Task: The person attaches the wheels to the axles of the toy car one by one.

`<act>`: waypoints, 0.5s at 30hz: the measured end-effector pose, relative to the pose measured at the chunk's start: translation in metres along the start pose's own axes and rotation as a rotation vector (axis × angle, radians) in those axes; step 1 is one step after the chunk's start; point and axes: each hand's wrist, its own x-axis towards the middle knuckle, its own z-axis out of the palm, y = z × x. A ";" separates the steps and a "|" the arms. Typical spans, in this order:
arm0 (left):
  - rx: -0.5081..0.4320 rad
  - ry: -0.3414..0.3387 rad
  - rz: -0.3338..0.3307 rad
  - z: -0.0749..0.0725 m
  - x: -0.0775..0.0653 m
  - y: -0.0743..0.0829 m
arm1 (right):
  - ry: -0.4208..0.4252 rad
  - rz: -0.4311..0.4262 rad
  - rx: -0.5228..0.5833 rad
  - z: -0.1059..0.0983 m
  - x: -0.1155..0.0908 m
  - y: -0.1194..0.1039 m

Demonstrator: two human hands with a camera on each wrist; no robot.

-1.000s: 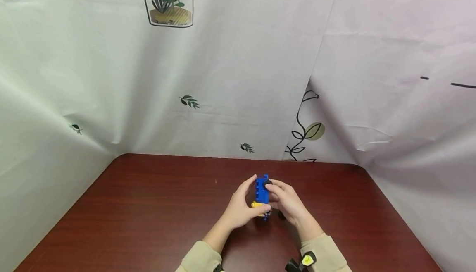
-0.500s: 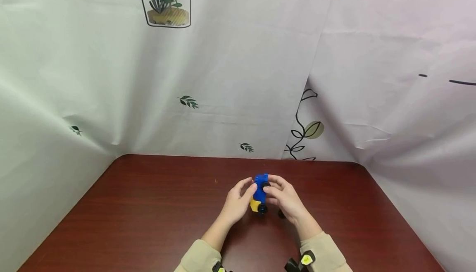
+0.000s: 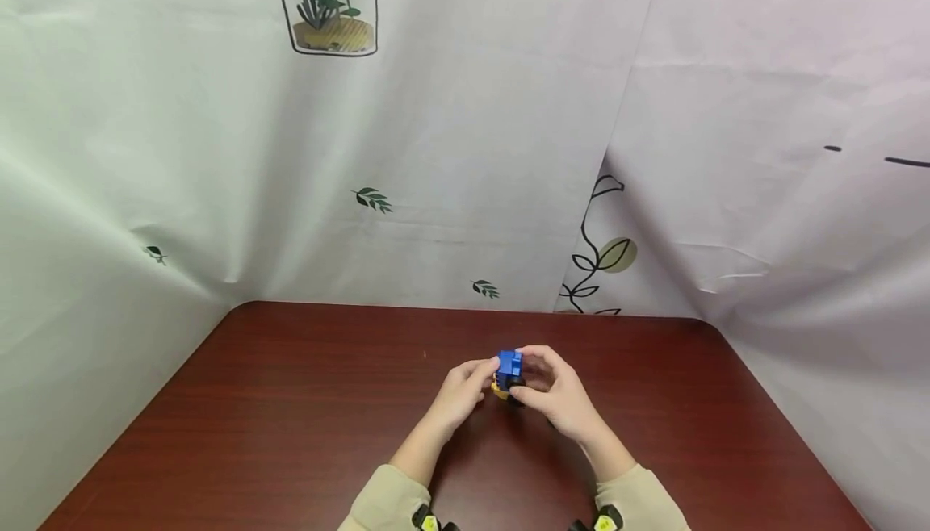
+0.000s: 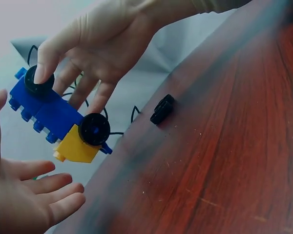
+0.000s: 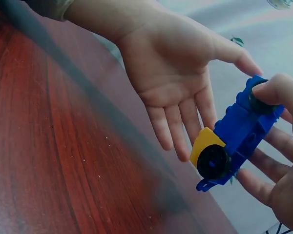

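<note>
A toy block car [image 3: 509, 364] with blue bricks, a yellow brick and black wheels is held above the table. My right hand [image 3: 563, 398] grips it at the blue end, its thumb pressing a black wheel [image 4: 39, 80] in the left wrist view. Fingers of that hand lie behind the car. Another wheel [image 5: 214, 162] sits beside the yellow brick [image 5: 203, 141]. My left hand [image 3: 458, 394] is spread at the car's studded side, palm facing it. In the right wrist view its thumb tip reaches the blue end; whether it touches, I cannot tell.
Loose black wheels [image 4: 162, 109] lie on the reddish-brown wooden table [image 3: 291, 418], mostly hidden by the right hand in the head view. A white printed cloth [image 3: 465, 127] hangs behind the table and along its sides.
The left hand has let go of the yellow end, and its thumb has moved up beside the blue end. The car has tilted so its blue end faces the head camera.
</note>
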 end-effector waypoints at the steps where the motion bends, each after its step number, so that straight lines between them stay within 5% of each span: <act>1: -0.028 -0.022 -0.003 0.000 0.000 0.000 | -0.015 -0.019 0.000 0.001 -0.001 0.000; 9: -0.202 -0.139 -0.047 -0.003 -0.001 -0.003 | -0.084 -0.099 -0.028 0.005 -0.005 0.000; 15: -0.292 -0.156 -0.037 -0.005 0.002 -0.004 | -0.093 -0.129 0.015 0.006 -0.005 0.002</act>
